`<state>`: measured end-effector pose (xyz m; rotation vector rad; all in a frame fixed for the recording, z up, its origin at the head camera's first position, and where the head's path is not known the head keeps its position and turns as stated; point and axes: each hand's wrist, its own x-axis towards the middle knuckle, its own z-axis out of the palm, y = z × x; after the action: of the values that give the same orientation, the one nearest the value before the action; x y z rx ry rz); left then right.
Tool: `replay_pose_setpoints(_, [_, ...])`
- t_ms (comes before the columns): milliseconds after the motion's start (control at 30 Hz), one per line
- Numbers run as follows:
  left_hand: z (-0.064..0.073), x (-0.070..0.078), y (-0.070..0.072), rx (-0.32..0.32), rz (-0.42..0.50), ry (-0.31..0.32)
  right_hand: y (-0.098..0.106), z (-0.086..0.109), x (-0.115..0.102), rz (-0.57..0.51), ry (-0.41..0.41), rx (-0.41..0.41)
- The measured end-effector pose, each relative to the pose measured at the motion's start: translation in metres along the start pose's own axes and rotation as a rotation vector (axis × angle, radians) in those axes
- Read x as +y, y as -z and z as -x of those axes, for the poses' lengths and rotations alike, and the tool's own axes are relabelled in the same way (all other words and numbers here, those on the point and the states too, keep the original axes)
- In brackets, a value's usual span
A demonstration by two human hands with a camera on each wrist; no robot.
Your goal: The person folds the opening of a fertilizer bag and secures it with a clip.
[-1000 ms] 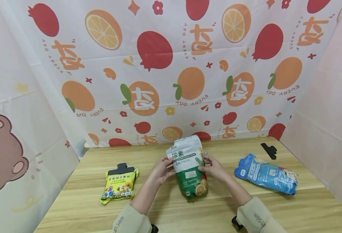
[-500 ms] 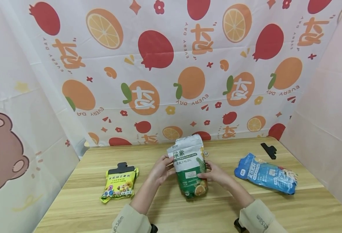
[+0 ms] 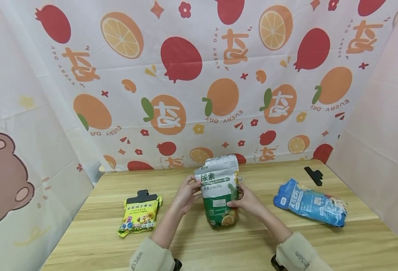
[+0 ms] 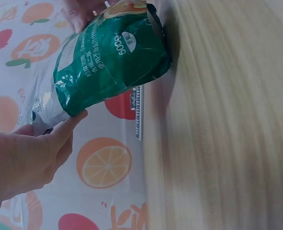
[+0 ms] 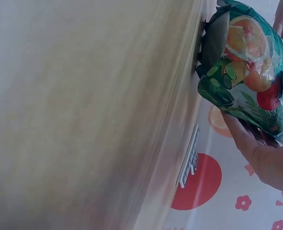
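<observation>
A green and silver-white pouch of urea fertilizer stands near the middle of the wooden table, its top leaning back a little. My left hand holds its left edge, fingertips on the side. From the other side my right hand grips it, thumb across the front and fingers behind. In the left wrist view, the pouch shows its green lower part, with the left hand against its side. Oranges and tomatoes printed on the pouch face the right wrist view, where the right hand supports it.
A yellow fertilizer bag with a black sealing clip across its top lies at left. To the right lies a blue pouch, with a loose black clip behind it. A fruit-print curtain hangs behind the table.
The pouch has become slightly more upright, its lower end shifting back and a little left. Both hands have kept contact, and the right hand has moved slightly left.
</observation>
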<state>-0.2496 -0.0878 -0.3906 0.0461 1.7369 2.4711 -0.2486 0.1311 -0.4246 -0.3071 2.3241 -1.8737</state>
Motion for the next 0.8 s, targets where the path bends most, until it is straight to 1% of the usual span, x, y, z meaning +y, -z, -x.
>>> replay_pose_setpoints(133, [-0.002, 0.002, 0.001, -0.001, -0.013, -0.002, -0.003, -0.003, 0.0, 0.019, -0.005, 0.043])
replay_pose_setpoints(267, [-0.004, 0.002, 0.004, -0.009, -0.087, -0.033, -0.006, -0.004, -0.001, 0.073, -0.02, 0.089])
replay_pose_setpoints(300, [-0.005, 0.0, 0.007, -0.046, -0.101, -0.065, -0.007, -0.005, -0.001, 0.088, -0.019, 0.096])
replay_pose_setpoints(333, [-0.004, 0.0, 0.008, -0.055, -0.125, -0.08, -0.008, -0.005, -0.002, 0.108, -0.019, 0.105])
replay_pose_setpoints(400, [-0.003, 0.002, 0.009, -0.052, -0.172, -0.098, -0.009, -0.006, -0.003, 0.129, -0.02, 0.116])
replay_pose_setpoints(500, [-0.002, 0.006, 0.009, -0.035, -0.211, -0.103, -0.012, -0.007, -0.003, 0.148, -0.005, 0.14])
replay_pose_setpoints(533, [-0.002, 0.009, 0.007, 0.006, -0.226, -0.077, -0.013, -0.007, -0.004, 0.155, -0.002, 0.148])
replay_pose_setpoints(567, [-0.002, 0.01, 0.006, 0.018, -0.23, -0.072, -0.014, -0.007, -0.004, 0.159, 0.001, 0.157])
replay_pose_setpoints(800, [-0.004, 0.011, 0.009, 0.015, -0.236, -0.09, -0.019, -0.008, -0.007, 0.186, 0.011, 0.184])
